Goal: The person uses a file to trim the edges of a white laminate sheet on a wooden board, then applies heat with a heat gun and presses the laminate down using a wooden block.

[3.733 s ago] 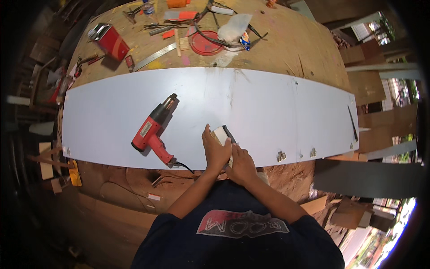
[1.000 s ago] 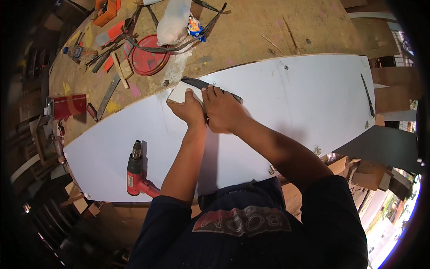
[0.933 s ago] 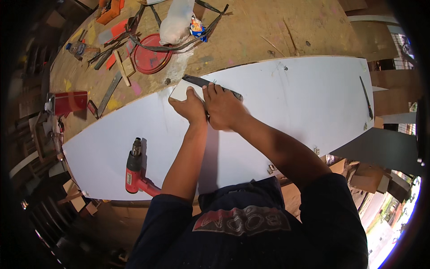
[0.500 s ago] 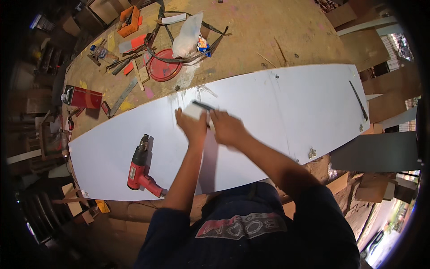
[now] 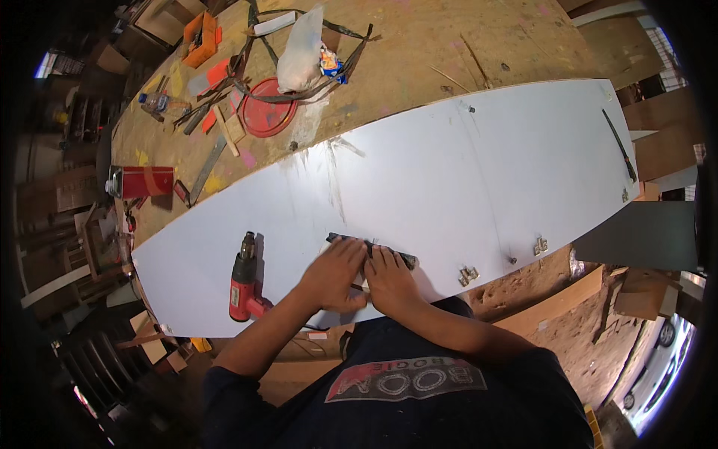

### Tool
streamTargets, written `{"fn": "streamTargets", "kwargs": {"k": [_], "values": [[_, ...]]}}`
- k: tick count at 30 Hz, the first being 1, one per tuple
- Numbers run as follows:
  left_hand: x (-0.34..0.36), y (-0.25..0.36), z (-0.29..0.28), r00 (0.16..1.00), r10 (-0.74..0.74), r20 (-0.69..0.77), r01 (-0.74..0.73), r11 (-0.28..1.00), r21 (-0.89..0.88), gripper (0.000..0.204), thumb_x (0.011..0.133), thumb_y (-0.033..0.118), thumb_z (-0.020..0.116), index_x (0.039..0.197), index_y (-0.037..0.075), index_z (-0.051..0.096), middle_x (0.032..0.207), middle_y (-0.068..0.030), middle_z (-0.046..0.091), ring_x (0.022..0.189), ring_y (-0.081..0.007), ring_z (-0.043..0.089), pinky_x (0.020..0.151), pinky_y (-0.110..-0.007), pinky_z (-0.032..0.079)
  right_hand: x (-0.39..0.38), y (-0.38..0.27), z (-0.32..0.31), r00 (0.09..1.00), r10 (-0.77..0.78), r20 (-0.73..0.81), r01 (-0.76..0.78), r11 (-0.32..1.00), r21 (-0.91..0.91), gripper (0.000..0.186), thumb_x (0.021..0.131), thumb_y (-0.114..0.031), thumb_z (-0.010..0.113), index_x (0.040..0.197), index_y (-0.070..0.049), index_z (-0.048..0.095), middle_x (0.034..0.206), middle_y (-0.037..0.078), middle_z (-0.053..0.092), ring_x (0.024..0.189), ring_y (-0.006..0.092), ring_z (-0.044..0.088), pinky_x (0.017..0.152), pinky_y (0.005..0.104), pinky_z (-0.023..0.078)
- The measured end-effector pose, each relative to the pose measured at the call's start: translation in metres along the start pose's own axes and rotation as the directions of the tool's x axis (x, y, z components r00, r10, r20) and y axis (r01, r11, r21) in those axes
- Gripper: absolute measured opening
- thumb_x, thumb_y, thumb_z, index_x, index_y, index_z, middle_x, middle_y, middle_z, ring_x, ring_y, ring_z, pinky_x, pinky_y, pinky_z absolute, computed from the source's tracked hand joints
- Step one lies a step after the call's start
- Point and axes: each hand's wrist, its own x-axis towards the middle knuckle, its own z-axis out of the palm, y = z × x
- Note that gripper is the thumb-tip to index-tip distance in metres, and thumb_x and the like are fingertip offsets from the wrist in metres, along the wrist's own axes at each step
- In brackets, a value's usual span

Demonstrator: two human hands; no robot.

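My left hand (image 5: 336,271) and my right hand (image 5: 392,280) lie side by side, fingers wrapped over a black-edged white block (image 5: 407,260). The block's dark edge shows beyond my fingers at both ends; most of its body is hidden under my palms, so its exact kind is unclear. Both hands hold it low on a long white panel (image 5: 553,165), close to the panel's near edge. Grey streaks (image 5: 335,191) run down the panel from its far edge toward the block. Left of my hands lies a red and black heat gun (image 5: 243,288), nozzle pointing away from me.
Metal hinges (image 5: 468,276) sit along the panel's near edge, and a thin black tool (image 5: 619,146) lies at its right end. Beyond, the wooden table (image 5: 411,45) bears a red tin (image 5: 146,182), a red lid (image 5: 269,108), a plastic bag (image 5: 301,56) and an orange box (image 5: 200,39).
Both hands have come back toward my body with the block, from near the panel's far edge to near its close edge. More of the streaks is now uncovered.
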Motion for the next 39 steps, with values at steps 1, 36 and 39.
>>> {"fn": "streamTargets", "kwargs": {"k": [1, 36, 39], "values": [[0.004, 0.004, 0.002, 0.997, 0.035, -0.074, -0.032, 0.999, 0.040, 0.084, 0.088, 0.038, 0.072, 0.153, -0.010, 0.049, 0.156, -0.0306, 0.053, 0.150, -0.0465, 0.047, 0.129, -0.057, 0.032, 0.005, 0.005, -0.002, 1.000, -0.008, -0.001, 0.008, 1.000, -0.027, 0.063, 0.096, -0.026, 0.064, 0.146, 0.010, 0.056, 0.146, 0.033, 0.059, 0.139, 0.0451, 0.056, 0.116, 0.0577, 0.046], [0.089, -0.041, -0.019, 0.921, -0.302, -0.245, 0.326, 0.943, 0.061, 0.082, 0.075, 0.036, 0.082, 0.139, -0.008, 0.057, 0.127, -0.0235, 0.062, 0.124, -0.0394, 0.058, 0.110, -0.052, 0.045, 0.120, 0.117, -0.045, 0.927, -0.372, -0.051, 0.368, 0.927, -0.068, 0.037, 0.094, -0.009, 0.060, 0.128, 0.001, 0.069, 0.149, 0.023, 0.061, 0.144, 0.0389, 0.055, 0.125, 0.0532, 0.038], [0.027, 0.030, 0.050, 0.883, -0.307, -0.356, 0.290, 0.952, -0.101, 0.089, 0.078, 0.049, 0.083, 0.141, -0.009, 0.058, 0.136, -0.0243, 0.060, 0.129, -0.0423, 0.056, 0.112, -0.053, 0.043, 0.029, 0.085, -0.042, 0.889, -0.410, 0.204, 0.424, 0.905, -0.026, 0.061, 0.088, -0.001, 0.063, 0.149, -0.001, 0.060, 0.165, 0.024, 0.048, 0.158, 0.0383, 0.041, 0.133, 0.0556, 0.029]]}}
